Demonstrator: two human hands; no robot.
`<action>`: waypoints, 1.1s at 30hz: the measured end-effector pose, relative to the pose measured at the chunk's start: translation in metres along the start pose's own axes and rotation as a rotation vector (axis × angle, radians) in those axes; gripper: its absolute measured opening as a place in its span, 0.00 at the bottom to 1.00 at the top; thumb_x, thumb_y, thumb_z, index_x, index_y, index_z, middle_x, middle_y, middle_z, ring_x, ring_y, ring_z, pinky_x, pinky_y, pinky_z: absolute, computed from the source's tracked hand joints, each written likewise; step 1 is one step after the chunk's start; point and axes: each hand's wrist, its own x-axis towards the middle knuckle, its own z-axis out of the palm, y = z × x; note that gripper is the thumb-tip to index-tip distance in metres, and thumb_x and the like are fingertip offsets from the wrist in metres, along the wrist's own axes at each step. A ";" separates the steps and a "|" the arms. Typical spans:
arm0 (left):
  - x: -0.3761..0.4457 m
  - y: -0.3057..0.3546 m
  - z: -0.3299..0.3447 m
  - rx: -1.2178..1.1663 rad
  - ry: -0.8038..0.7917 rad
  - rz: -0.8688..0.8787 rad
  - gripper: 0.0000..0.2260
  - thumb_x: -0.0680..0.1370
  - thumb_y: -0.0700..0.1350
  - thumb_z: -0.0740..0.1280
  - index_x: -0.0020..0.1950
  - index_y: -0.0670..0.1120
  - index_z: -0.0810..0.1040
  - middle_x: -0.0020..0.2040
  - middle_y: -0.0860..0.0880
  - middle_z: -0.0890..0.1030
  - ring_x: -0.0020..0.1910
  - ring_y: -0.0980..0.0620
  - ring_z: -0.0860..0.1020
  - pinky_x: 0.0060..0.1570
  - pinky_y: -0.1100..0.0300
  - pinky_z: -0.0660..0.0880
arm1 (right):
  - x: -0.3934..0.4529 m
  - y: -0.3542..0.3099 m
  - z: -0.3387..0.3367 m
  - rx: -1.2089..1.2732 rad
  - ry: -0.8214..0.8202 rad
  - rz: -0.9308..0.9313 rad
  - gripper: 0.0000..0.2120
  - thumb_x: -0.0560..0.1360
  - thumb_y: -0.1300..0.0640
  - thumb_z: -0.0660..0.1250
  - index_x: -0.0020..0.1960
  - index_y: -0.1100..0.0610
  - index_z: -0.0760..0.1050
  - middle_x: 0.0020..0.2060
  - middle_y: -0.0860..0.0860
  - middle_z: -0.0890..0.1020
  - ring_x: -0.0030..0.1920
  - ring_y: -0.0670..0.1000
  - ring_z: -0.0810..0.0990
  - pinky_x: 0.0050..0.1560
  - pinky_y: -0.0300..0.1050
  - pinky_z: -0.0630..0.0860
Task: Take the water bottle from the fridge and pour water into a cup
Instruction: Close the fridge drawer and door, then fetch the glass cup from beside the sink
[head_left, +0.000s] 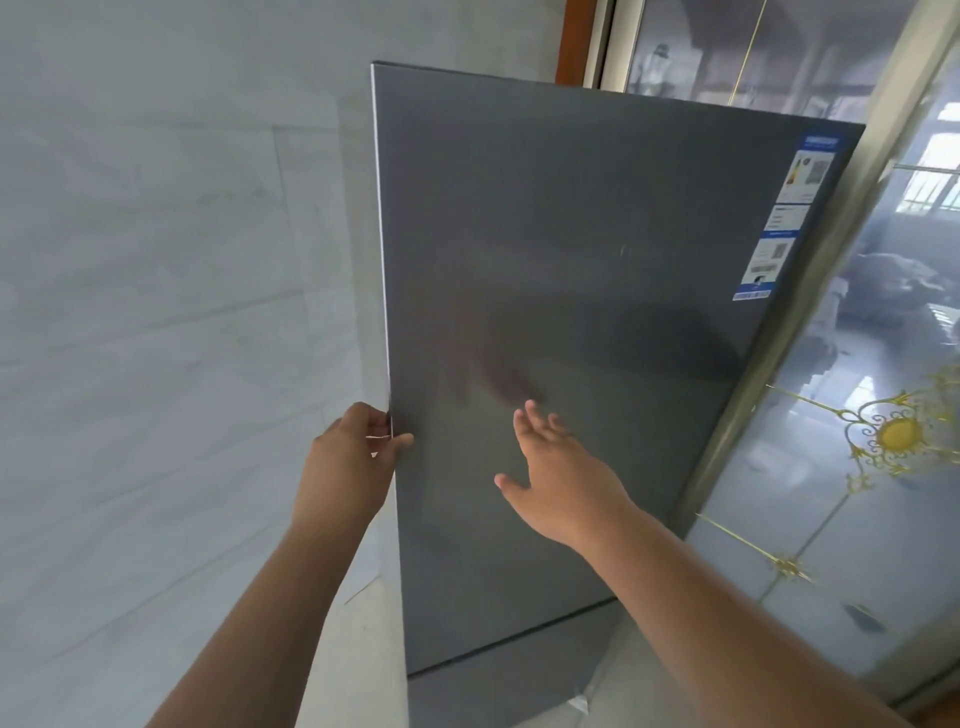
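A tall dark grey fridge (597, 286) fills the middle of the head view, its upper door shut. My left hand (353, 457) grips the door's left edge, fingers curled behind it and thumb on the front. My right hand (556, 473) is held out with straight, spread fingers just in front of the door's lower middle; whether it touches the surface I cannot tell. Neither the water bottle nor a cup is in view.
A pale tiled wall (156, 312) stands close on the left of the fridge. On the right is a glass sliding door (857, 467) with gold ornament. Blue and white stickers (789, 208) sit on the fridge door's upper right. A second, lower door panel (493, 691) begins below.
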 end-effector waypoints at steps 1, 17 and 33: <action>0.000 -0.001 0.002 -0.028 0.000 0.007 0.09 0.79 0.48 0.73 0.53 0.50 0.74 0.52 0.52 0.81 0.46 0.55 0.80 0.44 0.60 0.72 | 0.001 -0.001 0.001 0.007 0.006 0.004 0.40 0.83 0.40 0.58 0.84 0.51 0.39 0.83 0.43 0.40 0.83 0.48 0.44 0.76 0.53 0.65; -0.049 0.090 0.141 0.090 -0.649 0.486 0.23 0.82 0.58 0.64 0.76 0.53 0.72 0.74 0.49 0.74 0.72 0.44 0.72 0.71 0.45 0.70 | -0.138 0.101 -0.026 0.161 0.291 0.675 0.27 0.81 0.37 0.61 0.77 0.42 0.66 0.74 0.43 0.73 0.74 0.49 0.71 0.73 0.50 0.68; -0.376 0.336 0.236 -0.126 -1.309 1.491 0.20 0.84 0.59 0.57 0.74 0.56 0.72 0.68 0.56 0.76 0.66 0.51 0.75 0.69 0.46 0.73 | -0.540 0.126 -0.017 0.097 0.638 1.837 0.29 0.80 0.35 0.59 0.78 0.44 0.64 0.73 0.43 0.73 0.71 0.50 0.73 0.71 0.52 0.69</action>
